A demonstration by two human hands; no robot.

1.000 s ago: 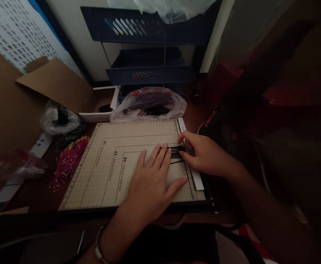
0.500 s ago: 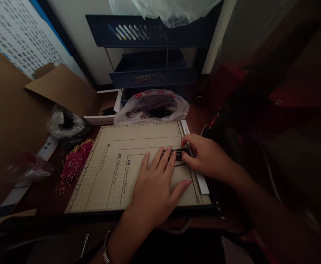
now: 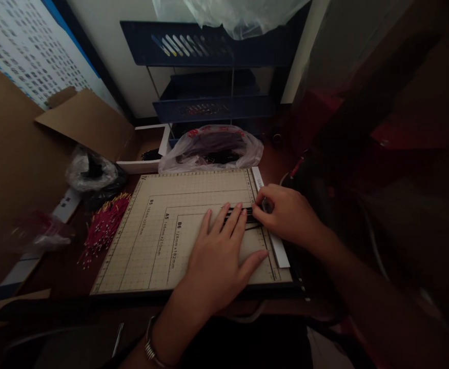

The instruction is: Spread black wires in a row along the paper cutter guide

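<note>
A beige gridded cutting board point(image 3: 132, 246) with printed size lines lies in front of me, a white strip point(image 3: 280, 251) along its right side. Several thin black strands point(image 3: 250, 218) lie across the board near that strip. My left hand point(image 3: 222, 251) is spread flat on the board, its fingertips resting on the left part of the strands. At their right end, my right hand point(image 3: 282, 212) has thumb and forefinger pinched together on the strands. Its other fingers are curled, and the fingertips partly hide what they hold.
Left of the board lies a bundle of dark pink strands point(image 3: 105, 225). Behind it are a plastic roll point(image 3: 92, 171) and an open cardboard box point(image 3: 143, 166). A plastic bag point(image 3: 211, 148) with dark items sits before a blue rack point(image 3: 212, 108).
The thumb and forefinger of my right hand have come together, and that hand has shifted slightly left. My left hand has stayed almost in place.
</note>
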